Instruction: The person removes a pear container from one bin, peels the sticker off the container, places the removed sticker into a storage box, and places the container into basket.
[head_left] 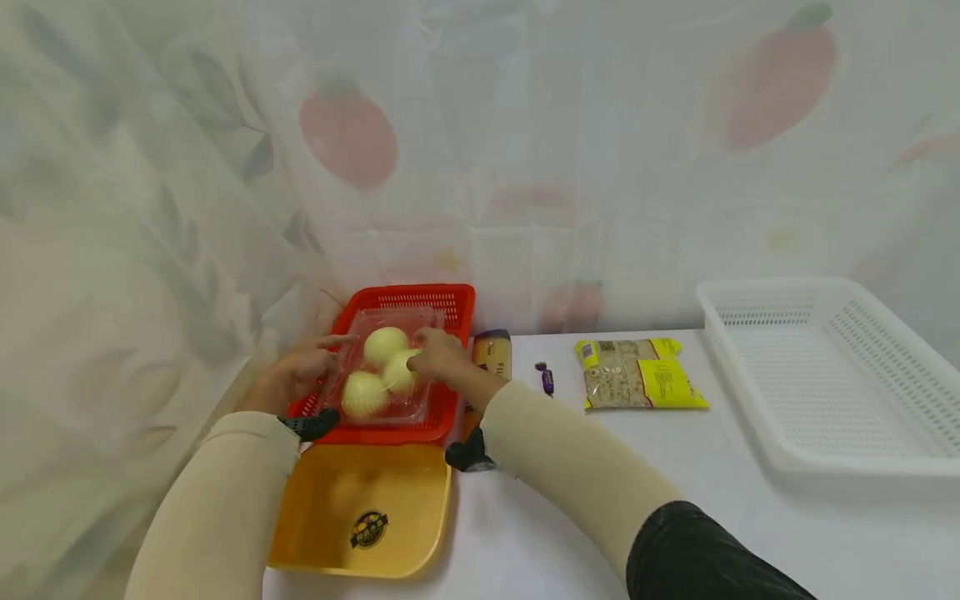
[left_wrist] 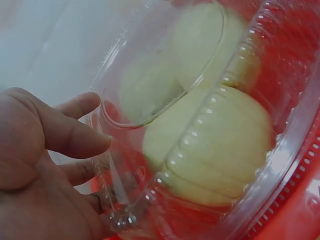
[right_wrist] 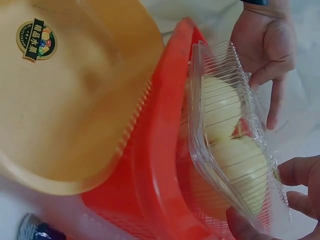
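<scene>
A clear plastic box (head_left: 423, 408) holding three pale, round onions (head_left: 365, 394) sits in the red basket (head_left: 467, 304), tilted in the right wrist view. My left hand (head_left: 296, 375) is at the box's left side; in the left wrist view its fingers (left_wrist: 80, 106) are extended, with the tips right at the clear wall. On the opposite side, my right hand (head_left: 450, 362) grips the box, its thumb (right_wrist: 242, 227) at the rim and its other fingers (right_wrist: 296, 171) on the lid. Part of the basket is hidden under the box.
A yellow basin (head_left: 405, 508) with a round sticker stands in front of the basket. To the right lie a brown packet (head_left: 492, 350), a small purple-wrapped candy (head_left: 547, 382) and a yellow-and-clear bag (head_left: 637, 375). Farther right is a large white basket (head_left: 832, 408). A printed curtain (head_left: 525, 167) hangs behind.
</scene>
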